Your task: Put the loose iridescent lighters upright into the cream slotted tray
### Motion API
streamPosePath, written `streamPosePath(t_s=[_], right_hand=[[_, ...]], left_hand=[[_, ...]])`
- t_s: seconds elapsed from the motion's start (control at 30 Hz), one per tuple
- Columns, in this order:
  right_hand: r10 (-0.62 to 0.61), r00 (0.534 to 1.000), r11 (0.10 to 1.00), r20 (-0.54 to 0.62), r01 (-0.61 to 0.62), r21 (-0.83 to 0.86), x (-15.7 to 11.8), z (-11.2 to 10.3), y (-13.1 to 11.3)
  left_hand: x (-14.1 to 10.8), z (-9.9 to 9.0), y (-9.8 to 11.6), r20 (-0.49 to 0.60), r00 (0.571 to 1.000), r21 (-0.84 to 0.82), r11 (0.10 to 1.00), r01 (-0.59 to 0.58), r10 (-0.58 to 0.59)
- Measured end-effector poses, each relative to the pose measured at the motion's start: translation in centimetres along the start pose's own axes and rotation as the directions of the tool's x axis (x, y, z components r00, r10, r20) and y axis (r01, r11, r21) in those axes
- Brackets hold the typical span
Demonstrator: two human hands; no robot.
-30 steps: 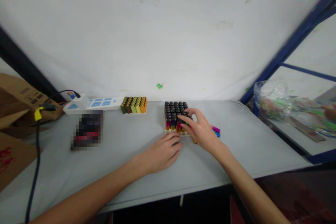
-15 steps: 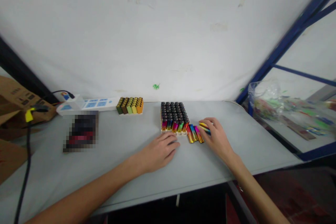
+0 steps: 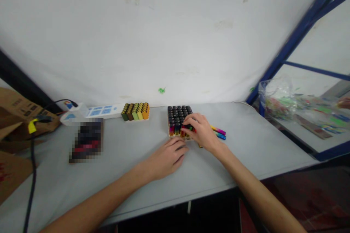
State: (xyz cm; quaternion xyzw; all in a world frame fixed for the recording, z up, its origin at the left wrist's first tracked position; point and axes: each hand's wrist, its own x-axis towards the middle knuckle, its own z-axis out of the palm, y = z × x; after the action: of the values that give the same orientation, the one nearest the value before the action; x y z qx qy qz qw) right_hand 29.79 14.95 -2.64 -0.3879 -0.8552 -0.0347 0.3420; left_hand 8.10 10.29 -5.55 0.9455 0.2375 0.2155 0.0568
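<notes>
The right hand (image 3: 202, 131) arches over the near-right side of the upright black-topped lighters (image 3: 179, 114) on the worktop (image 3: 136, 142), fingers curled toward thumb, any grip impossible to tell, while the left hand (image 3: 171, 157) lies palm-down, loosely relaxed, before them.

On the table (image 3: 131, 142) are set a power strip (image 3: 105, 111), a blurred object (image 3: 88, 141), yellowish lighters (image 3: 135, 112) and black-topped lighters (image 3: 177, 114) in trays (image 3: 188, 138), and loose lighters (image 3: 218, 130).

Power strip (image 3: 118, 110), cardboard (image 3: 16, 101), bag (image 3: 279, 94) — probably plastic
</notes>
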Motion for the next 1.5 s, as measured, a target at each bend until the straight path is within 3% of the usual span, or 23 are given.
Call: streamPosePath(t_s=[0.17,0.37,0.57,0.73,0.9,1.27,1.5], right_hand=[[0.041,0.999,0.994,0.032,-0.044,0.096,0.2,-1.0,0.2],[0.088,0.994,0.993,0.059,-0.092,0.071,0.5,-0.8,0.0],[0.050,0.994,0.981,0.098,-0.067,0.181,1.6,-1.7,-0.6],[0.035,0.998,0.975,0.055,-0.046,0.217,2.8,-2.6,-0.7],[-0.012,1.000,0.995,0.003,0.012,0.103,2.5,-1.7,-0.1],[0.028,0.999,0.994,-0.038,-0.024,0.102,1.8,-1.1,-0.2],[0.044,0.991,0.998,-0.130,-0.048,-0.034,0.5,1.4,-0.9]], left_hand=[[0.0,0.1,0.0,0.007,1.000,0.001,1.000,-0.004,0.004],[0.0,0.1,0.0,0.009,1.000,-0.001,1.000,-0.004,0.004],[-0.1,0.1,0.0,-0.005,1.000,-0.001,1.000,-0.003,0.003],[-0.1,0.2,-0.1,-0.019,1.000,0.002,1.000,-0.010,0.010],[-0.1,0.1,0.0,-0.003,1.000,0.003,1.000,-0.009,0.009],[-0.1,0.0,0.1,-0.005,1.000,0.011,1.000,-0.003,0.003],[-0.1,0.3,0.0,-0.021,1.000,0.005,1.000,0.000,0.000]])
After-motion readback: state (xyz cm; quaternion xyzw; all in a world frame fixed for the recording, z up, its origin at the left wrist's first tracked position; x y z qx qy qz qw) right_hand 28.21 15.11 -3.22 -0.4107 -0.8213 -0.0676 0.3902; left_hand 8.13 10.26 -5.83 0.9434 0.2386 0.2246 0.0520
